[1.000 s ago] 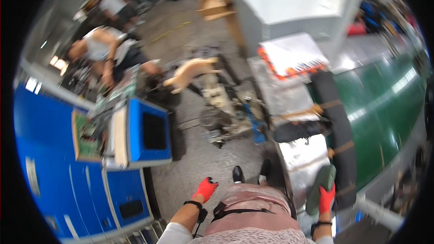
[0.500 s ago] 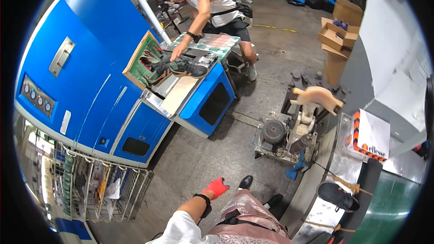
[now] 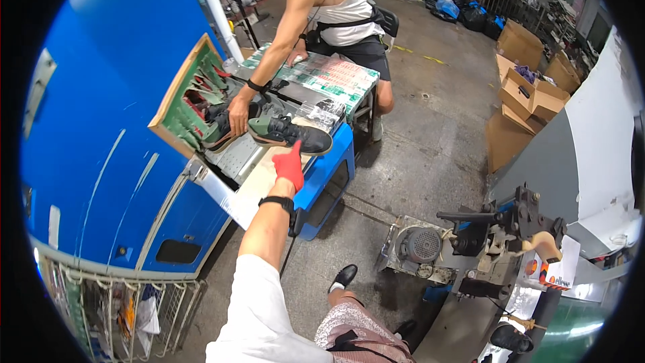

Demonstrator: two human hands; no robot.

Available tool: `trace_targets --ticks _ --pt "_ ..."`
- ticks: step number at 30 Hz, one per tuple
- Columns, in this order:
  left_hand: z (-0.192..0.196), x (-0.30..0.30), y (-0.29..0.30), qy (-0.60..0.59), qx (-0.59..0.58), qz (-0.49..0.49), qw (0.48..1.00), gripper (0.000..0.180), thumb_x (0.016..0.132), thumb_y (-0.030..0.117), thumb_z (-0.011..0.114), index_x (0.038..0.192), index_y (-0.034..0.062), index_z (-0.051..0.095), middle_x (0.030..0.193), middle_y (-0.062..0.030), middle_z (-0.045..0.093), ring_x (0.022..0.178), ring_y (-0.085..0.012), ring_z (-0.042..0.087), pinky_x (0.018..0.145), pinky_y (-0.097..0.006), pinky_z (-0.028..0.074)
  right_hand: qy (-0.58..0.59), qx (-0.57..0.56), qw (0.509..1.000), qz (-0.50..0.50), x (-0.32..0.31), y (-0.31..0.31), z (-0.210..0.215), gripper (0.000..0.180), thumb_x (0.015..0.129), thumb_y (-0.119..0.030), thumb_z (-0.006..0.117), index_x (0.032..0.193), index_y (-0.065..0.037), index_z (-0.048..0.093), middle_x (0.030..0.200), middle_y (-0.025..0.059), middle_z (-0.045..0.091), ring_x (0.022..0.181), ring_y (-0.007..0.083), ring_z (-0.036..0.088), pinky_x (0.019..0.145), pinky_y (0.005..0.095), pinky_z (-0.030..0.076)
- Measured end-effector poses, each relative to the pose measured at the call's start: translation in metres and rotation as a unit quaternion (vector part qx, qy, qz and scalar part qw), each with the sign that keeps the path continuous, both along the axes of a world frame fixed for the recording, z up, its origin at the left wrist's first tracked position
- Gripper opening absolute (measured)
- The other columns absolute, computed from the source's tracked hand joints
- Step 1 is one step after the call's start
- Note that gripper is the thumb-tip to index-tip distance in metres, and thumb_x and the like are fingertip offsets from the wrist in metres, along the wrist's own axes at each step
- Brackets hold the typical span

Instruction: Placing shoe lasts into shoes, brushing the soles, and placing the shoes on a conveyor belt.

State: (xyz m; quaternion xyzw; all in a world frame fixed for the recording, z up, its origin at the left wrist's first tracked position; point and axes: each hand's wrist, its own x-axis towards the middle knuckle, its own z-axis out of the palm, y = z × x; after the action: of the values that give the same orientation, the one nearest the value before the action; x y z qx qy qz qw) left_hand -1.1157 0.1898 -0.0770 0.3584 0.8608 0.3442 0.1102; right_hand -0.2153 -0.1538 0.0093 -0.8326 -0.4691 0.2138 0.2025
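Observation:
My left hand [image 3: 289, 169], in a red glove with a black band on the wrist, reaches out to the machine's conveyor end. Its fingers are stretched and apart, and the tips overlap the near side of a black sneaker [image 3: 295, 134] with a green heel and brown trim; whether they touch it I cannot tell. Beside it, a co-worker's hand [image 3: 238, 115] rests on a second dark sneaker [image 3: 216, 136], close to the green strip curtain [image 3: 191, 104] of the machine opening. My right hand is outside the picture.
The big blue machine [image 3: 114, 141] fills the left side, with a wire basket [image 3: 127, 309] below. A co-worker [image 3: 336, 0] leans over a patterned table [image 3: 322, 74]. At right stand a machine with a motor [image 3: 422, 245], a grey-white housing [image 3: 591, 141] and cardboard boxes [image 3: 507, 138].
My left hand has risen from beside my body to the sneaker at the conveyor end. I am nearer the blue machine. The co-worker's hand has shifted from the front sneaker to the rear one.

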Motion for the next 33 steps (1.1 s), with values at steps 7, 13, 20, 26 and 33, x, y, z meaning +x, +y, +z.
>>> trace_targets --ticks 7,13,20,26,33 --pt "0.070 0.115 0.146 -0.329 0.083 0.360 0.869 0.105 0.066 0.055 0.088 0.135 -0.0059 0.039 0.133 -0.0242 0.054 0.122 -0.0356 0.057 0.104 -0.044 0.049 -0.126 -0.065 0.988 -0.056 -0.084 -0.050 0.050 0.053 0.098 -0.028 0.065 0.138 0.004 0.054 0.130 0.0211 0.065 0.120 0.0330 0.062 0.105 0.0388 0.043" --pt "0.008 0.043 0.131 -0.378 0.279 0.317 0.824 0.089 0.071 0.043 0.088 0.130 -0.0047 0.041 0.128 -0.0247 0.060 0.108 -0.0344 0.066 0.094 -0.045 0.055 -0.059 -0.127 0.984 -0.112 -0.139 -0.037 0.076 0.051 0.096 -0.020 0.067 0.138 0.005 0.053 0.131 0.0215 0.064 0.117 0.0309 0.063 0.101 0.0376 0.047" --pt "0.034 0.174 0.032 -0.636 0.296 -0.018 0.713 0.031 0.094 0.023 0.066 0.121 0.0073 0.064 0.102 -0.0030 0.069 0.086 -0.0186 0.068 0.072 -0.034 0.056 0.223 0.121 0.944 -0.210 -0.096 -0.060 -0.053 0.067 0.084 -0.005 0.066 0.147 0.002 0.043 0.139 0.0181 0.055 0.125 0.0256 0.055 0.104 0.0355 0.045" --pt "0.063 0.332 -0.109 -0.762 0.039 -0.207 0.613 0.016 0.095 0.019 0.060 0.106 0.0087 0.062 0.090 -0.0046 0.067 0.076 -0.0176 0.065 0.062 -0.032 0.050 0.424 0.091 0.898 -0.068 -0.193 0.101 0.029 0.067 0.100 -0.021 0.059 0.157 -0.003 0.027 0.160 0.0127 0.034 0.147 0.0228 0.030 0.121 0.0346 0.022" --pt "0.029 0.537 -0.202 -0.609 -0.077 -0.518 0.596 0.027 0.093 0.011 0.060 0.120 0.0090 0.063 0.120 -0.0071 0.065 0.115 -0.0236 0.061 0.104 -0.037 0.046 0.714 0.134 0.675 -0.130 -0.120 0.055 0.012 0.074 0.099 -0.035 0.060 0.160 -0.015 0.023 0.151 0.0089 0.044 0.136 0.0228 0.045 0.111 0.0374 0.041"
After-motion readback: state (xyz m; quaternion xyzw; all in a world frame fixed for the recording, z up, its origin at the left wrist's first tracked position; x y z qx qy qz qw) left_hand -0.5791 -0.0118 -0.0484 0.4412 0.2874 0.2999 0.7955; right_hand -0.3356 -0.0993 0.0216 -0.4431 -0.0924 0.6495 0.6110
